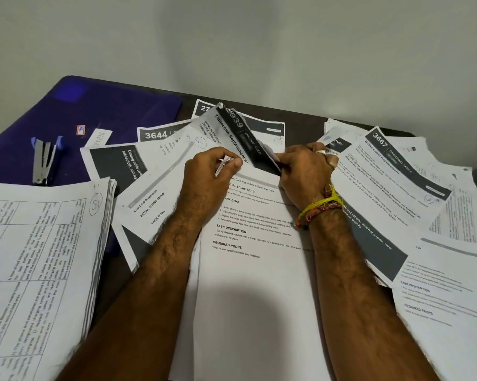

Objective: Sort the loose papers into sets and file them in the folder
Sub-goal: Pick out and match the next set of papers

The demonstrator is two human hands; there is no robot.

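Both hands pinch a creased white printed sheet [233,133] numbered 2939 mid-table: left hand [208,174] fingers closed on its edge, right hand [303,171] gripping its dark header. The purple plastic folder [80,111] lies at the far-left corner.

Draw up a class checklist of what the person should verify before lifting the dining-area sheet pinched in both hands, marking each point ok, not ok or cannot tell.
1. Left hand grips the dining-area sheet: ok.
2. Right hand grips it too: ok.
3. Only one sheet is pinched: cannot tell.
4. Purple folder is open to receive papers: not ok, it lies shut.
5. Stapler is at hand, on the folder: ok.
6. Sorted stack is kept apart at the left: ok.
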